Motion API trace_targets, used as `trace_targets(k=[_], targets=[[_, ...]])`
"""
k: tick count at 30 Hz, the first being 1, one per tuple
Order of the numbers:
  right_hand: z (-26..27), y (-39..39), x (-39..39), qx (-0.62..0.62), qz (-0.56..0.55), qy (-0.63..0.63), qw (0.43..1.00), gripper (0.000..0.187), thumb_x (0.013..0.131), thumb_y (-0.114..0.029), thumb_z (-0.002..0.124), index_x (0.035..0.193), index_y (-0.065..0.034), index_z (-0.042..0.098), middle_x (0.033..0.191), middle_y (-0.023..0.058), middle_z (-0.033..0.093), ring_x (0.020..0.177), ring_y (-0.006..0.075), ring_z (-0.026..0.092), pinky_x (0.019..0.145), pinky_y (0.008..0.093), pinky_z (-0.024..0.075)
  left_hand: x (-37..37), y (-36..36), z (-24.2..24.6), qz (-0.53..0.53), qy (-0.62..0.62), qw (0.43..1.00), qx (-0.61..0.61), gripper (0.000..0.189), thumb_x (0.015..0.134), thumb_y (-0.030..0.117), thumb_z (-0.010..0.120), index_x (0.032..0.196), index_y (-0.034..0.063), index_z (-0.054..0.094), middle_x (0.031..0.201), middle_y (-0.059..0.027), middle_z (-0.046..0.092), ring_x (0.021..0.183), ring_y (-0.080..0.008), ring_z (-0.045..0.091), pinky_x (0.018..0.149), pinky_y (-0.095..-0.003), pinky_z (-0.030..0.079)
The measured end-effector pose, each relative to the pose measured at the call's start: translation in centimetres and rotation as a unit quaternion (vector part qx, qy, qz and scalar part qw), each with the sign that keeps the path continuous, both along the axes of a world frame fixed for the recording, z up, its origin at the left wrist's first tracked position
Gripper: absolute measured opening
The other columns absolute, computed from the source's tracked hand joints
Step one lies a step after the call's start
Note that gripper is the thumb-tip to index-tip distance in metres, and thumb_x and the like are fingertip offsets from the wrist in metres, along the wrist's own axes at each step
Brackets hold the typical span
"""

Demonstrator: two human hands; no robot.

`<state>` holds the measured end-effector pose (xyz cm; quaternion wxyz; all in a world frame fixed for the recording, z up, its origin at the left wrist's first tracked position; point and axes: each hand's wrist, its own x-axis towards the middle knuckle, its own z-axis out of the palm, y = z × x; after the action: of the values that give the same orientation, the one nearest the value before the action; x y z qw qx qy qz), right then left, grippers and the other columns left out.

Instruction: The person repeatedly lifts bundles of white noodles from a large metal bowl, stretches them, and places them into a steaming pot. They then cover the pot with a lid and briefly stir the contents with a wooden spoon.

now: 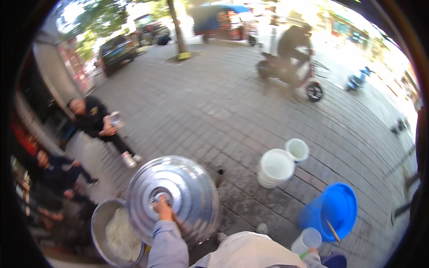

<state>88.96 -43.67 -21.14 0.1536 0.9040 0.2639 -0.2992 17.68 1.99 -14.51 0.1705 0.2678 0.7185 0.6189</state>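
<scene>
My left hand [163,209] grips the central knob of a large round metal lid [196,191], which hides what lies under it. Beside and partly behind the lid stands a wide metal basin [97,231] holding a pale, whitish foodstuff [121,236]; I cannot tell what kind. Low on the right, my right hand [312,251] is partly visible, closed around the green handle of a translucent plastic jug [307,239]. Just beyond the jug, a tall blue plastic bucket [310,212] has a wooden stick [333,230] leaning out over its rim.
Two white plastic buckets [275,167] stand on the paving ahead. A dark blue container [335,260] shows at the bottom right. People sit at the left, one holding a metal bowl [115,119]. Farther off, a rider sits on a scooter [310,85] near a tree [177,28].
</scene>
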Motion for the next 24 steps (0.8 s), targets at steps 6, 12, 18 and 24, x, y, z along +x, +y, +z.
trace_targets(k=[6, 12, 18, 24], targets=[[-0.5, -0.9, -1.4, 0.113, -0.280, -0.033, 0.953, 0.040, 0.079, -0.031, 0.059, 0.101, 0.0016, 0.066, 0.104, 0.0256, 0.065, 0.102, 0.0396, 0.063, 0.085, 0.0457, 0.0493, 0.7, 1.7, 1.3, -0.012, -0.273, 0.962, 0.019, 0.043, 0.084, 0.005, 0.066, 0.117, -0.0136, 0.045, 0.104, -0.0202, 0.063, 0.087, -0.0273, 0.067, 0.075, -0.0366, 0.057], [0.5, -0.5, -2.8, 0.071, -0.289, -0.035, 0.954, 0.023, 0.086, -0.019, 0.056, 0.101, -0.0061, 0.067, 0.103, 0.0214, 0.067, 0.099, 0.0385, 0.064, 0.083, 0.0453, 0.0517, -0.2, 1.6, 0.4, -0.035, -0.294, 0.954, 0.037, 0.044, 0.087, 0.001, 0.062, 0.119, -0.0162, 0.038, 0.111, -0.0240, 0.060, 0.093, -0.0281, 0.066, 0.083, -0.0372, 0.057], [0.7, -0.3, -3.6, 0.173, -0.471, -0.074, 0.862, 0.049, 0.074, -0.034, 0.057, 0.100, 0.0060, 0.067, 0.104, 0.0281, 0.065, 0.103, 0.0398, 0.062, 0.087, 0.0460, 0.0480, 0.2, 1.7, 0.3, -0.018, -0.294, 0.955, 0.038, 0.034, 0.085, -0.001, 0.063, 0.112, -0.0129, 0.044, 0.103, -0.0216, 0.063, 0.088, -0.0277, 0.067, 0.079, -0.0366, 0.057], [1.3, -0.3, -3.3, 0.150, -0.392, -0.051, 0.906, 0.049, 0.074, -0.032, 0.057, 0.103, 0.0064, 0.066, 0.107, 0.0284, 0.064, 0.104, 0.0394, 0.062, 0.088, 0.0452, 0.0480, -0.2, 1.7, 0.2, -0.026, -0.296, 0.953, 0.062, 0.029, 0.084, -0.001, 0.064, 0.106, -0.0098, 0.047, 0.099, -0.0195, 0.064, 0.087, -0.0267, 0.067, 0.078, -0.0366, 0.058]])
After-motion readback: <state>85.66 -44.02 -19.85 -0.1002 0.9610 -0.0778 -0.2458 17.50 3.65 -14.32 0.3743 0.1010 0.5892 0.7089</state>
